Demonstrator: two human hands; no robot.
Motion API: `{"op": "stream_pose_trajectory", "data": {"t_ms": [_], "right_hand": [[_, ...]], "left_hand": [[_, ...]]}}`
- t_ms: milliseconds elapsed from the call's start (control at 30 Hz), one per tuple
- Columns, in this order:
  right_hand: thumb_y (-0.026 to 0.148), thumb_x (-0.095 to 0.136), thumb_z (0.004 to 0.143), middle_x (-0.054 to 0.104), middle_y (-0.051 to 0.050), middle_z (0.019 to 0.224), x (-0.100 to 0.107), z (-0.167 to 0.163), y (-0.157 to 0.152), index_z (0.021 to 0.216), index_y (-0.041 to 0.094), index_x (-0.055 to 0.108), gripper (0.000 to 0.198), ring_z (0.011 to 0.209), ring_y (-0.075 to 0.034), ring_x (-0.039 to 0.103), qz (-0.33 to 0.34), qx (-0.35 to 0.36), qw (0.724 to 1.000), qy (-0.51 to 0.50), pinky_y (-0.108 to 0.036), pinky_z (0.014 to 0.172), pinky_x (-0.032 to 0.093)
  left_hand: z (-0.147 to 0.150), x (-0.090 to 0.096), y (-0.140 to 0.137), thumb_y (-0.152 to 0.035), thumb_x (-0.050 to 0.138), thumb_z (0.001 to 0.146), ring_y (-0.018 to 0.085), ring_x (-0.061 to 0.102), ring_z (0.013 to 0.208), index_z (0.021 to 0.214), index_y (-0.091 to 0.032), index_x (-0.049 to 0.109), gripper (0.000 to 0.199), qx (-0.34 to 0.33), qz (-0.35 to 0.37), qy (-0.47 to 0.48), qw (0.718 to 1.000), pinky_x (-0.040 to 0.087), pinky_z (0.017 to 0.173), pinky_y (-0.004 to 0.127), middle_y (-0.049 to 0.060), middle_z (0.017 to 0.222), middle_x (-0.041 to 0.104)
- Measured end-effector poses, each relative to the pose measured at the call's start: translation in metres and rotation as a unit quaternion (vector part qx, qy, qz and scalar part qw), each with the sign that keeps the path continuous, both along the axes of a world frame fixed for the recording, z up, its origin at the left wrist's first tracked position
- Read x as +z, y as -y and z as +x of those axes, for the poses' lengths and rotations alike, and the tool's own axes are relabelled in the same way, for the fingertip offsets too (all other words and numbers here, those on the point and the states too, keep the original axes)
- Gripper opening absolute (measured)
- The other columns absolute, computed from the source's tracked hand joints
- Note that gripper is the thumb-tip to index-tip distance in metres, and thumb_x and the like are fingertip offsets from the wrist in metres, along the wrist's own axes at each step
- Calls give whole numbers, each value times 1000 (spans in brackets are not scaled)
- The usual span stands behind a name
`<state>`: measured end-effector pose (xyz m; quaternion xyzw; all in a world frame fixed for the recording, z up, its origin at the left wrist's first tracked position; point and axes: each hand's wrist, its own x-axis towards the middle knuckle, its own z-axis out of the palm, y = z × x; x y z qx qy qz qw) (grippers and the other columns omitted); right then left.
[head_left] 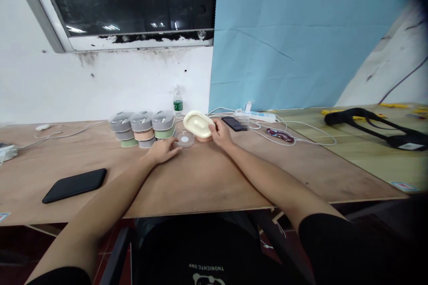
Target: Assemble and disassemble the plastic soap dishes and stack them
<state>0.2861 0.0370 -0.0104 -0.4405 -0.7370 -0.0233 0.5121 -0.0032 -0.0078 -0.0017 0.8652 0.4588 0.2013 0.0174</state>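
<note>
My right hand [221,134] grips the right end of a cream oval dish-like piece [197,124], which is tilted with its hollow side facing me. Just under it a bit of a peach-coloured container [202,138] shows; the rest is hidden. My left hand [162,150] rests on the table with thumb and fingers apart, its fingertips at the left edge of a clear lid [185,139] with a white round spot. Close beyond my left hand stand stacked round containers [143,130] in grey, green and peach with greyish see-through tops.
A water bottle [178,101] stands by the wall. Right of my right hand lie a phone [234,123], a white power strip [262,116], cables and a dark red patterned object [280,135]. A black flat case [75,185] lies at left, a black strap-like frame [377,129] far right.
</note>
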Motion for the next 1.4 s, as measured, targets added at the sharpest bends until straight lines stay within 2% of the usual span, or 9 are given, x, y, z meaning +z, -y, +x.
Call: {"op": "stream_pose_trajectory", "data": {"t_ms": [133, 233, 300, 467, 633, 900, 1100, 1233, 1400], "right_hand": [[48, 37, 94, 65, -4, 80, 0, -20, 14, 89, 17, 64, 42, 72, -15, 55, -89, 118, 984, 101, -24, 65, 38], [50, 50, 88, 63, -1, 67, -1, -29, 18, 74, 17, 67, 40, 63, -12, 51, -165, 180, 945, 219, -23, 59, 32], [47, 57, 84, 64, -1, 69, -2, -31, 18, 76, 18, 69, 32, 62, -11, 52, -187, 191, 932, 246, -23, 57, 30], [46, 64, 80, 65, -1, 68, -2, -26, 14, 81, 18, 71, 28, 62, -11, 53, -204, 181, 936, 221, -22, 58, 32], [47, 65, 78, 62, 1, 64, -2, -25, 14, 91, 19, 70, 31, 60, -10, 52, -215, 164, 940, 210, -22, 58, 32], [49, 62, 81, 58, 3, 65, -2, -25, 13, 107, 18, 63, 40, 61, -11, 52, -199, 173, 941, 211, -21, 58, 32], [39, 47, 93, 68, -3, 84, 0, -26, 13, 119, 23, 62, 34, 81, -16, 60, -200, 101, 951, 215, -24, 69, 39], [30, 52, 90, 70, -4, 90, -2, -28, 10, 127, 26, 57, 38, 85, -18, 62, -217, 52, 944, 245, -25, 73, 41], [36, 57, 84, 68, -6, 109, -10, -26, 1, 129, 24, 53, 47, 96, -22, 61, -194, 4, 953, 231, -28, 78, 43]], "left_hand": [[-7, 3, -1, -53, 38, 91, 22, 64, 76, 113, -18, 49, 43, 33, 41, 61, 997, 46, 65, 33, 5, 90, 68], [-12, 3, -1, -49, 36, 92, 22, 63, 75, 116, -18, 48, 41, -5, 43, 65, 997, 46, 67, 34, 7, 93, 67], [-12, 3, -1, -49, 38, 91, 23, 63, 76, 122, -18, 46, 45, -20, 40, 54, 998, 46, 68, 35, 8, 94, 67], [-9, 2, 1, -46, 45, 86, 22, 65, 78, 133, -19, 41, 55, -37, 36, 22, 998, 47, 68, 33, 7, 98, 68], [-8, 7, 3, -54, 54, 80, 22, 65, 79, 128, -20, 50, 59, -48, 13, -27, 998, 47, 67, 30, 5, 97, 70], [-9, 4, -4, -44, 48, 89, 19, 65, 84, 117, -23, 61, 38, -18, 29, -79, 996, 47, 69, 28, 3, 98, 71], [-8, 3, -3, -45, 40, 92, 21, 65, 89, 117, -24, 61, 38, -22, 34, -61, 997, 49, 75, 32, 5, 104, 70], [-6, 1, -2, -49, 41, 91, 23, 64, 95, 119, -24, 60, 42, -37, 14, -44, 998, 50, 80, 34, 6, 107, 69], [-6, -3, -4, -51, 39, 92, 25, 61, 102, 121, -23, 59, 45, -38, 12, -49, 998, 50, 84, 37, 9, 117, 63]]}}
